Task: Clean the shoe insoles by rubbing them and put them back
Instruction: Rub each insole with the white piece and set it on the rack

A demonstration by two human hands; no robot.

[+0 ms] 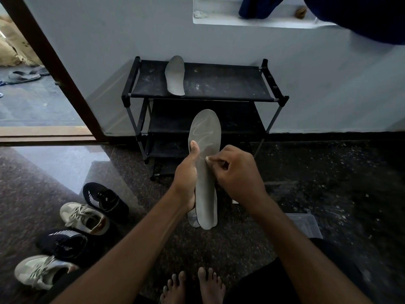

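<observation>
Here, insole [206, 194] in left hand [186, 174] (upright).

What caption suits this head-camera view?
Left hand grips a grey insole; right hand presses a small white piece to it, shoe rack behind.

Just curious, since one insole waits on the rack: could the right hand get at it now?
Probably, with a stretch. The spare insole lies uncovered atop the rack, nothing before it; but the right hand is busy on the held insole in the left hand.
</observation>
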